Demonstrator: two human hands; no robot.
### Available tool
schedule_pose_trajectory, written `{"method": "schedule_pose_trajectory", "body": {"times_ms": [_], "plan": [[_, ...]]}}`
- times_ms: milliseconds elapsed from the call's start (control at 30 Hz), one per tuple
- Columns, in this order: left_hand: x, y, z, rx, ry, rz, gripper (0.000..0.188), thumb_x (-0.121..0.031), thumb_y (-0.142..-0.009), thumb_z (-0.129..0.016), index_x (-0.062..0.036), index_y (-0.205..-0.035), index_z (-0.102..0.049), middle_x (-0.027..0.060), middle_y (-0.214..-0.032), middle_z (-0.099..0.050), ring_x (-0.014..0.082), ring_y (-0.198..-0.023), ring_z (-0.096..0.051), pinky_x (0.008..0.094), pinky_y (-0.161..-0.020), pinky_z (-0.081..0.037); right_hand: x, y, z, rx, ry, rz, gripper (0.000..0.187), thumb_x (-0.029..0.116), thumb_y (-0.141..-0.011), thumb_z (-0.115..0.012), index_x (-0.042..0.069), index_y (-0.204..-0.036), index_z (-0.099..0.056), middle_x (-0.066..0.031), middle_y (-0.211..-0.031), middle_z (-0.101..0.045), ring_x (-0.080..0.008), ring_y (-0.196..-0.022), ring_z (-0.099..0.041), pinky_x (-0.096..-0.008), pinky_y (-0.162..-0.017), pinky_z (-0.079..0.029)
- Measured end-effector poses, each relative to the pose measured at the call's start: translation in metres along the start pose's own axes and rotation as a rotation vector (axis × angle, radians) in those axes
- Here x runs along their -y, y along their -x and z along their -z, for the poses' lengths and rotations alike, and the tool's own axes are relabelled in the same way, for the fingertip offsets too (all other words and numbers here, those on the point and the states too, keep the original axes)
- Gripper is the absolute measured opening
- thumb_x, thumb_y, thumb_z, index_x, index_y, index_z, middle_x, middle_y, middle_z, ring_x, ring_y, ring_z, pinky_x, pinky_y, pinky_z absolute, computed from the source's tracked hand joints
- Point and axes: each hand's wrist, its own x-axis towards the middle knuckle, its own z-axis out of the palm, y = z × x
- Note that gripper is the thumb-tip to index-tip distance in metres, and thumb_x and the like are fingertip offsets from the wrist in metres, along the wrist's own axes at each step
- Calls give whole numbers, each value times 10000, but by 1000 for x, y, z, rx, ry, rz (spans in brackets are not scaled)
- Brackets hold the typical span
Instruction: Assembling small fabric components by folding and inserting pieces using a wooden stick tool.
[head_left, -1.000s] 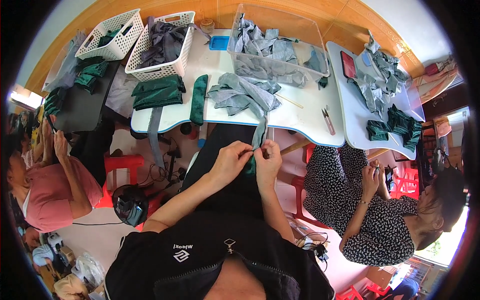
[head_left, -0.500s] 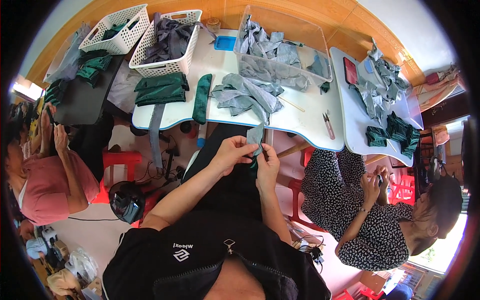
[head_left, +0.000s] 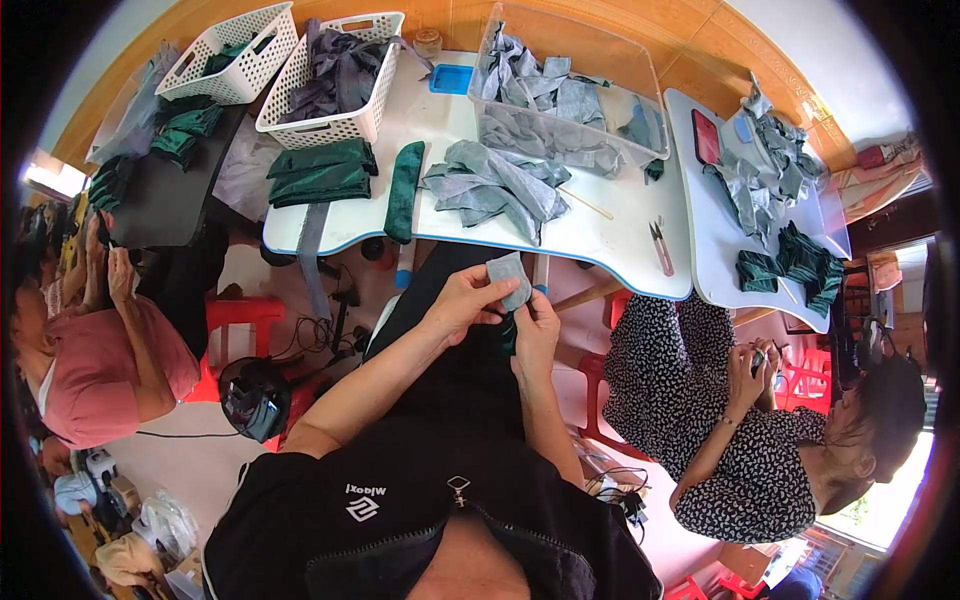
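Observation:
Over my lap, just off the table's near edge, both hands grip a small strip of fabric (head_left: 510,275), pale grey on its upper face. A bit of dark green shows below my fingers. My left hand (head_left: 468,305) pinches the strip's left side between thumb and fingers. My right hand (head_left: 537,328) holds its lower right edge with closed fingertips. Beyond my hands, a loose pile of grey fabric pieces (head_left: 498,190) lies on the white table (head_left: 610,232). To its left are a long dark green velvet strip (head_left: 405,192) and a folded green stack (head_left: 320,172).
Thread snips (head_left: 661,248) and a thin stick (head_left: 586,202) lie at the right. Behind stand a clear bin (head_left: 640,152) and a white basket (head_left: 330,132), both holding fabric. A person in a patterned dress (head_left: 660,380) sits right, another in pink (head_left: 120,375) left.
The grey strip has turned between my fingers, so more of its flat pale face shows and its upper end sits lower. My hands have barely shifted.

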Motion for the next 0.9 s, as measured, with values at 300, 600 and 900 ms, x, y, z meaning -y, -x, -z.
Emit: {"method": "schedule_pose_trajectory", "body": {"times_ms": [300,600,900], "plan": [[40,6,-3,81,-44,48,359,-319,-1148,-1041,-47,-1358,-937,15,-1207,-911,133,-1096,-851,357,-851,-728,-4,-2,7,-80,100,62,310,9,-1224,-795,-17,-1529,-844,-33,-1366,-850,-135,-1262,-771,-320,-1136,-607],[17,-3,3,28,-10,-40,289,-332,-1151,-1043,-72,-1240,-954,23,-1188,-925,102,-1006,-836,306,-857,-716,-5,1,8,-58,95,42,287,-32,-1190,-810,-21,-1471,-868,-47,-1393,-844,-147,-1269,-781,-313,-1138,-606],[38,0,7,50,36,-8,286,-287,-1215,-978,-37,-1341,-920,42,-1244,-918,112,-1122,-834,326,-990,-689,-24,-5,6,-69,175,140,261,-24,-1210,-804,-32,-1461,-872,-29,-1340,-833,-136,-1213,-765,-300,-1087,-604]]}}
